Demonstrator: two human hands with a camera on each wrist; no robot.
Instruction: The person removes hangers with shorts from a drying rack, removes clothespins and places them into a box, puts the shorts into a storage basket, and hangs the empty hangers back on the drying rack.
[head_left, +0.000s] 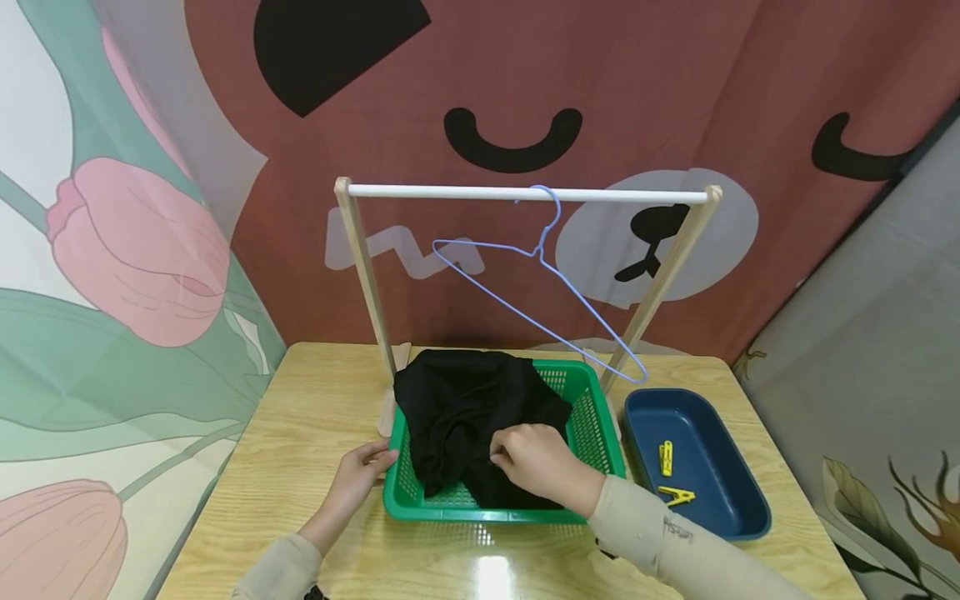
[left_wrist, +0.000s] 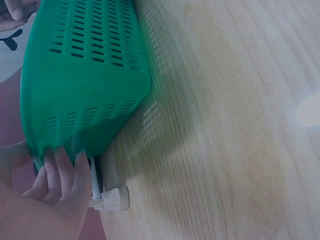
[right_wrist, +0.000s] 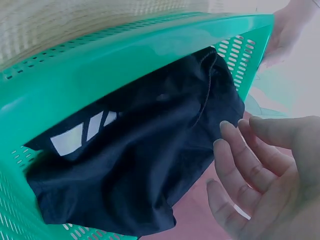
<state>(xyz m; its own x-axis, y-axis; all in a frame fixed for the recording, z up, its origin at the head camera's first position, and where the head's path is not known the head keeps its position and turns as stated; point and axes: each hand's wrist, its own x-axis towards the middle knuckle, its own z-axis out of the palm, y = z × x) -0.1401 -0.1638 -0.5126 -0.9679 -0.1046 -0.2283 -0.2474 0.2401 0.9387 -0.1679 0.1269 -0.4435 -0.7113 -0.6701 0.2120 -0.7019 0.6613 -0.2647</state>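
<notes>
A black garment (head_left: 480, 408) lies bunched in a green plastic basket (head_left: 611, 446). Slanted white bars and a dark seam or cord show on the cloth (right_wrist: 145, 160) in the right wrist view. At the basket's left side, my left hand (head_left: 356, 479) grips the rim, its thumb at the top edge and its fingers (left_wrist: 64, 170) against the outer wall. My right hand (head_left: 540, 462) is over the front right part of the garment in the head view. Its fingers (right_wrist: 245, 185) are loosely bent in the right wrist view, with nothing between them.
Behind the basket stands a rack with wooden posts (head_left: 363, 267) and a white bar (head_left: 450, 192). A blue hanger (head_left: 510, 308) hangs from it, tilted down to the right. To the right, a navy tray (head_left: 712, 446) holds two yellow clothespins (head_left: 666, 458) on the wooden table (head_left: 315, 400).
</notes>
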